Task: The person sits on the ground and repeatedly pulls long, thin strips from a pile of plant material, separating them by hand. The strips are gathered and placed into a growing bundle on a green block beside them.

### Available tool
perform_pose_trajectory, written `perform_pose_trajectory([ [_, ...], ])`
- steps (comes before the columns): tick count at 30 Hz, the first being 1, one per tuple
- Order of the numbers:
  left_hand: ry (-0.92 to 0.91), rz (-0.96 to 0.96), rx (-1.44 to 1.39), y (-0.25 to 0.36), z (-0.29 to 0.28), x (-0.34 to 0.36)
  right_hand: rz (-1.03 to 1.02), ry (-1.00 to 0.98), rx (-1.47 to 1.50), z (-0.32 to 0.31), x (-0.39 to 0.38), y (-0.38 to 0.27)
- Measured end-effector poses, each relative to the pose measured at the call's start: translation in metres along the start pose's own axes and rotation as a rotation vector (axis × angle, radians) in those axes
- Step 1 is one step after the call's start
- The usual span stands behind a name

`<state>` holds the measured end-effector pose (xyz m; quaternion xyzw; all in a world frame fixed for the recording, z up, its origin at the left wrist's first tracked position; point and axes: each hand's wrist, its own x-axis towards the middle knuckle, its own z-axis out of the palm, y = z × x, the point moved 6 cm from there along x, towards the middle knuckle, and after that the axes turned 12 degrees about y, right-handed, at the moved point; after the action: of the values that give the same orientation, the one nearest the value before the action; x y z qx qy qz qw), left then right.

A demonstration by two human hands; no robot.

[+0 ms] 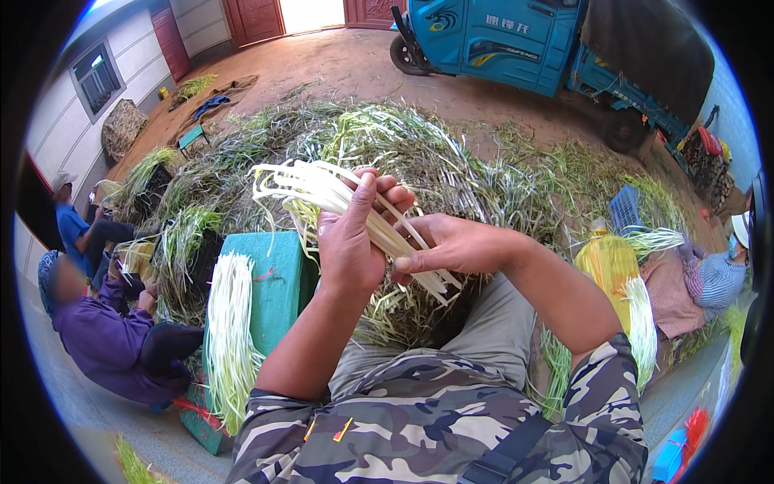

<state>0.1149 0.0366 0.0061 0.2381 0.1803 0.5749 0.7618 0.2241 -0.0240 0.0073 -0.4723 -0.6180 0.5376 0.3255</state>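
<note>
A bundle of long pale stalks (302,184), white to light yellow, lies slantwise across my hands in front of my chest. My left hand (355,234) is wrapped round its middle, with the thumb pressed on top. Lower down the same bundle, my right hand (439,246) pinches the stalks near their trailing ends, thumb and fingers closed. The upper ends fan out and bend over to the left. Beneath my hands is a big heap of green and dry leaves (411,145), spreading between my knees and beyond.
A green bench (270,270) at my left bears a pile of trimmed pale stalks (230,323). A yellow container (605,266) stands at my right near a blue crate (625,210). Other people sit left and right, one in purple (105,339). A blue three-wheeled truck (500,40) is parked behind the heap.
</note>
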Motion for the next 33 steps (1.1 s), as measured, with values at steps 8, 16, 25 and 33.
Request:
perform_pose_trajectory([
  [8,0.048,-0.032,0.023,-0.002,-0.005,0.020,0.192,-0.035,0.178,-0.005,0.008,0.005],
  [16,0.076,-0.022,0.009,0.005,-0.007,0.039,0.235,-0.097,0.220,-0.010,0.019,-0.016],
  [25,-0.133,-0.089,0.148,0.020,-0.012,0.045,0.255,0.020,0.209,-0.044,0.039,-0.039],
  [33,-0.239,0.700,0.898,0.127,0.013,0.000,0.216,0.079,0.093,-0.083,0.059,-0.076],
])
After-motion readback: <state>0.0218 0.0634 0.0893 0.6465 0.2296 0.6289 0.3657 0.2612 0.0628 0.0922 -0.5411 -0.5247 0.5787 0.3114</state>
